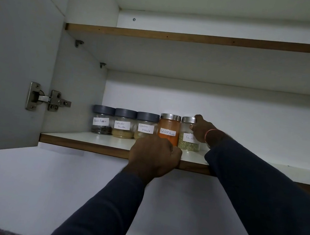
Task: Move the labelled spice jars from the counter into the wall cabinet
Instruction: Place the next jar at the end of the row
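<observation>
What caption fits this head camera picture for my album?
Right hand grips the Fennel jar beside the Red Chilli Powder jar on the cabinet shelf.

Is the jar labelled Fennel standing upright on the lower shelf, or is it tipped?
Upright: the Fennel jar stands level on the lower shelf, steel lid on top; the right hand grips its side.

Five jars in a row on the lower shelf (87, 139), placed from the chilli jar (169, 124).

Going left from the chilli jar stand the masala jar (145, 128), the coriander jar (123, 125) and the pepper jar (101, 121). The fennel jar (185, 139) stands just right of it, with the right hand (201, 130) on that jar's far side. The left hand (154, 155) sits before the chilli jar at the shelf's front edge. The upper shelf (201, 38) runs above, and the door (15, 58) is well left.
</observation>
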The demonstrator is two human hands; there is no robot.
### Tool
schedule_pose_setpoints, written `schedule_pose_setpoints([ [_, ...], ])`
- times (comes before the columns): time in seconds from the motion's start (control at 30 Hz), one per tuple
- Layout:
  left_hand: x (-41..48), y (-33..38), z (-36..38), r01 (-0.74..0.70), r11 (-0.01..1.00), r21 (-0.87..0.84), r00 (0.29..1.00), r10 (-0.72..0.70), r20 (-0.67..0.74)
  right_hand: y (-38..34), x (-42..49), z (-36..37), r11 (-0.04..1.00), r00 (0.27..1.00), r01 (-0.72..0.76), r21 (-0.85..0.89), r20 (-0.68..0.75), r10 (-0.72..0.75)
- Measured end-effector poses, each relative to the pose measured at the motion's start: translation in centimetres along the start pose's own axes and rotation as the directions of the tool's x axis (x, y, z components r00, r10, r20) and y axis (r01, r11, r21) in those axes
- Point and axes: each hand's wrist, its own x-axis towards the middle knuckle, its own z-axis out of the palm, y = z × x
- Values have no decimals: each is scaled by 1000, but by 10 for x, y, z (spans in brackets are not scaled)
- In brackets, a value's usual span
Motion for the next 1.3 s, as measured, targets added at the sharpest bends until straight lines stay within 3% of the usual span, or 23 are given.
schedule_pose_setpoints([
  [0.63,-1,1,-1,-19,1000,25,1000,19,2,0,2,0,1000,1000,-5,21,29,5],
  [1.3,-2,-1,2,2,1000,8,1000,-2,13,2,6,1,999,999,4,-52,-47,-6],
])
